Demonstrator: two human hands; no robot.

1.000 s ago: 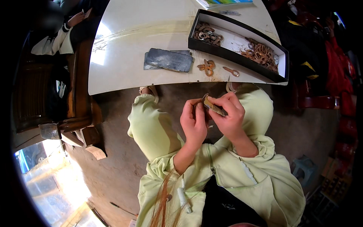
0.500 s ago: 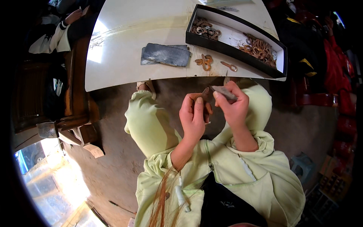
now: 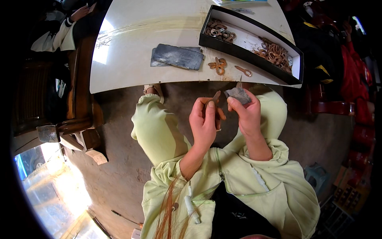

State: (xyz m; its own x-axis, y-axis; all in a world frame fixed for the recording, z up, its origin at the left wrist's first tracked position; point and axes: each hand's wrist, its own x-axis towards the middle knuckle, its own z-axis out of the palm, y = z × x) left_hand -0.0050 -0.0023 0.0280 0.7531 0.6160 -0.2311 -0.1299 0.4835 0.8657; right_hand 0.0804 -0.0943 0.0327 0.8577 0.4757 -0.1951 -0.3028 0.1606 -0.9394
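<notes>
My left hand (image 3: 203,121) is closed around a small rusty scissor half (image 3: 216,96), whose pointed end sticks up past the thumb. Just to its right, my right hand (image 3: 249,115) pinches a folded piece of grey sandpaper (image 3: 239,95) between thumb and fingers. A small gap separates the sandpaper from the metal tip. Both hands are over my lap, in front of the table edge. On the table lie dark grey sandpaper sheets (image 3: 178,57), partly overlapping. Beside them are a little heap of rusty looped scissor halves (image 3: 218,65) and a single one (image 3: 243,71).
A long black box (image 3: 238,56) with a white inside holds rusty looped pieces at both ends, on the right of the white table (image 3: 131,47). Another person's hand (image 3: 80,13) shows at upper left. Wooden furniture (image 3: 81,87) stands left; a stool (image 3: 317,177) is at lower right.
My right hand has drawn slightly away from the scissor half and turned, so the sandpaper's flat face shows. My left hand has barely moved. The view has shifted slightly.
</notes>
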